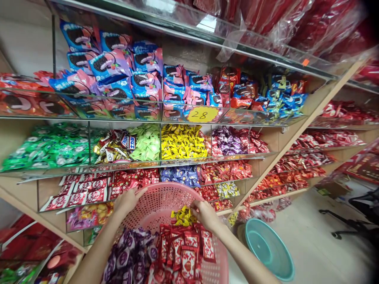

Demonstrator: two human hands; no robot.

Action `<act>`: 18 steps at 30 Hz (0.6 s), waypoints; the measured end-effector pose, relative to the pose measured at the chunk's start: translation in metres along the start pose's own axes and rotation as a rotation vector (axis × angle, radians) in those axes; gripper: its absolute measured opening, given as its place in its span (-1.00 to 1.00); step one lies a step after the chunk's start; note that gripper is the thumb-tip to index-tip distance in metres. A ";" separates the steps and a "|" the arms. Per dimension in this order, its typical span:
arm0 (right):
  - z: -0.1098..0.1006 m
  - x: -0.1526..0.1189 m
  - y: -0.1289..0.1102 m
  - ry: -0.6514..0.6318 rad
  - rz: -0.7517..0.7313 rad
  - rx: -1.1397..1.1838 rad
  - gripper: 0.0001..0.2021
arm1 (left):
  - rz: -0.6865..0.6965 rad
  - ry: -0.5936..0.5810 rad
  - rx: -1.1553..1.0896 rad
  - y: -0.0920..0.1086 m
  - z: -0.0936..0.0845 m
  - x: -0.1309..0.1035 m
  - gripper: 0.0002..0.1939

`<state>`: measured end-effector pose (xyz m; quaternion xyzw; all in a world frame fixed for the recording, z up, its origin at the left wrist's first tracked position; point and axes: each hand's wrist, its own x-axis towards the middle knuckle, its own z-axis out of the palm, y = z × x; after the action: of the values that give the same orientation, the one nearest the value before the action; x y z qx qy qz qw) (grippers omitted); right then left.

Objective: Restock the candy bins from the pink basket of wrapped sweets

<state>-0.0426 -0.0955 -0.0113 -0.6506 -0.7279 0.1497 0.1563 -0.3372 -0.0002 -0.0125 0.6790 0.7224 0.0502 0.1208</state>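
A pink perforated basket [154,201] is in front of me below the shelves. Inside it lie purple-wrapped candies [128,256] on the left, red-and-white packets [188,252] on the right and a small heap of yellow candies [182,216] near the far side. My left hand [127,201] is closed at the basket's upper left rim, with one finger stretched along it. At the yellow candies, my right hand [204,213] has its fingers bent together; what lies between them is hidden.
Glass-fronted shelves [124,167] hold green, yellow, purple and red candies, with blue-and-pink cookie packs [109,65] above. A yellow tag [203,114] reads 28. A teal basin [269,248] stands on the floor at the right, and a chair base [340,225] is farther right.
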 end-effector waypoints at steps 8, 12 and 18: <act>-0.015 -0.025 0.040 0.540 0.240 0.557 -0.70 | 0.013 0.010 0.022 0.002 -0.003 -0.004 -0.32; 0.001 -0.052 0.053 0.455 0.410 1.201 -0.61 | -0.003 0.008 0.026 0.005 -0.003 -0.008 -0.33; 0.014 -0.074 0.032 0.096 0.510 1.817 -0.74 | -0.045 0.016 0.004 0.011 -0.006 -0.017 -0.35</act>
<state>-0.0122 -0.1662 -0.0401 -0.4248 -0.1613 0.6622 0.5959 -0.3271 -0.0158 -0.0028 0.6625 0.7385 0.0513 0.1147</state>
